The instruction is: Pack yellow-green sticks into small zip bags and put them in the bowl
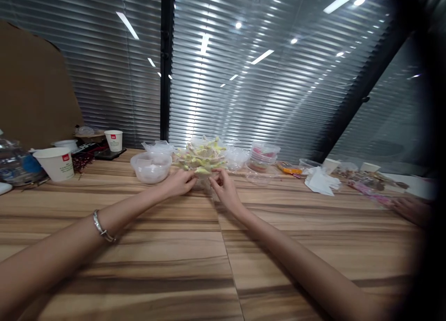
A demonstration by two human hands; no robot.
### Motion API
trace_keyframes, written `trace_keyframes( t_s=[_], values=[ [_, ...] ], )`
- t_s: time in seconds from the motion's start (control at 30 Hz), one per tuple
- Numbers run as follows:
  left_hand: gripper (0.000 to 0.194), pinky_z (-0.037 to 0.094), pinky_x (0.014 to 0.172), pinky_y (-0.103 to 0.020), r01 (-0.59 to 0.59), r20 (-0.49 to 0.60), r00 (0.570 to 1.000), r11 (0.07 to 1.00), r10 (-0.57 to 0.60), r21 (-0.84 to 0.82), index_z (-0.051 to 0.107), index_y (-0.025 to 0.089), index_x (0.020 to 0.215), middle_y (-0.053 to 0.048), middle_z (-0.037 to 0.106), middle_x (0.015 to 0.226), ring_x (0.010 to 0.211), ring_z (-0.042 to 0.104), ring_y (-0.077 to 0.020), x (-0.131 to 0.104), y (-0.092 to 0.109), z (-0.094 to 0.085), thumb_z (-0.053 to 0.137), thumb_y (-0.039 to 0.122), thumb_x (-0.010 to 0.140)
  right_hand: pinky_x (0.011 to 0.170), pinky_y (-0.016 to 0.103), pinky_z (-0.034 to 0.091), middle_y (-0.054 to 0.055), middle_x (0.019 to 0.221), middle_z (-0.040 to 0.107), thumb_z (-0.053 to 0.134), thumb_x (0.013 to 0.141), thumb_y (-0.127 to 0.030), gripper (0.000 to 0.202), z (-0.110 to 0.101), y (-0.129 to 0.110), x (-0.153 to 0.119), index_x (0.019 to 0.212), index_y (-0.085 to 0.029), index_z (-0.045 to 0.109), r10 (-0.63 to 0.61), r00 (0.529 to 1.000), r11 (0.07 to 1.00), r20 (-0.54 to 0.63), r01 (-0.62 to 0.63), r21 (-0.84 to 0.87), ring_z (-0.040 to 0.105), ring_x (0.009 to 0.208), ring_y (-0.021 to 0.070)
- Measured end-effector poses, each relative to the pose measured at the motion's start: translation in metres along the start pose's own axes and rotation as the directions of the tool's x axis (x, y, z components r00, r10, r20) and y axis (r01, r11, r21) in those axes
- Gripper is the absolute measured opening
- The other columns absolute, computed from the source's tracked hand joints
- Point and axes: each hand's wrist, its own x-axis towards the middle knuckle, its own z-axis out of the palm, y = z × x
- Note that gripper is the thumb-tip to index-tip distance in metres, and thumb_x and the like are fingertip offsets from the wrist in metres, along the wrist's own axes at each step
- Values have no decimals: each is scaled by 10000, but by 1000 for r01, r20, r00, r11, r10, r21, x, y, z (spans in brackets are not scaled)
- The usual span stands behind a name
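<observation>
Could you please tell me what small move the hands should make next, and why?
I would probably steady the yellowish pile with the left hand while the right hand gently adjusts its near edge: both hands' fingers are at that edge, though whether they grip anything is unclear.

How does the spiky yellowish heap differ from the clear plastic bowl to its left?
The spiky yellowish heap is jagged; the clear plastic bowl is smoothly rounded and colourless.
The heap rises higher in the view than the bowl.
The left hand and right hand reach the heap's front edge; neither holds the bowl.
Both sit far back on the wooden table.
</observation>
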Motion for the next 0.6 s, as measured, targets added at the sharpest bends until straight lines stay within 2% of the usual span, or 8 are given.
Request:
trace_keyframes(
  t_s=[0.1,0.2,0.33,0.47,0.53,0.6],
  values=[
    [296,371,563,-177,22,16,1000,999,-21,-39,610,142,824,-11,600,632,549,497,-88,-2,0,-2,434,381,828,620,192,358,10,717,523,390,875,-406,323,-3,1,7,1074,-179,505,5,1000,998,16,-4,-69,472,639,86],
    [348,336,483,-160,44,48,998,993,-39,-106,604,145,800,19,538,509,462,461,-71,-6,1,-3,382,409,852,595,186,339,9,699,521,382,876,-415,329,-1,4,10,1048,-170,518,4,1000,996,4,-3,-92,462,617,83],
    [386,351,456,-151,74,59,996,980,-64,-186,590,149,985,30,521,486,435,475,-71,-13,5,-2,338,419,871,571,181,315,11,675,521,378,877,-407,333,2,6,8,1034,-152,522,-11,1000,990,12,13,-143,440,590,83],
    [423,315,463,-148,86,-76,992,974,-104,-211,484,168,1193,46,481,508,450,428,-60,-17,13,-2,404,408,854,583,179,309,15,704,539,372,880,-398,318,2,8,7,1001,-148,527,-28,1000,981,6,29,-194,449,604,84],
    [418,302,491,-148,61,-160,983,982,-89,-177,476,196,1216,54,462,520,465,396,-51,-17,17,-3,449,379,841,587,177,305,17,734,552,367,883,-394,313,2,8,8,1000,-152,526,-37,999,977,3,37,-210,454,616,84],
    [370,310,533,-151,32,-192,980,993,-53,-111,519,222,1180,43,502,572,495,408,-47,-14,19,-4,459,351,839,581,175,296,17,743,555,363,884,-395,317,2,9,9,1004,-152,527,-42,999,974,-4,40,-225,449,612,81]
  ],
)
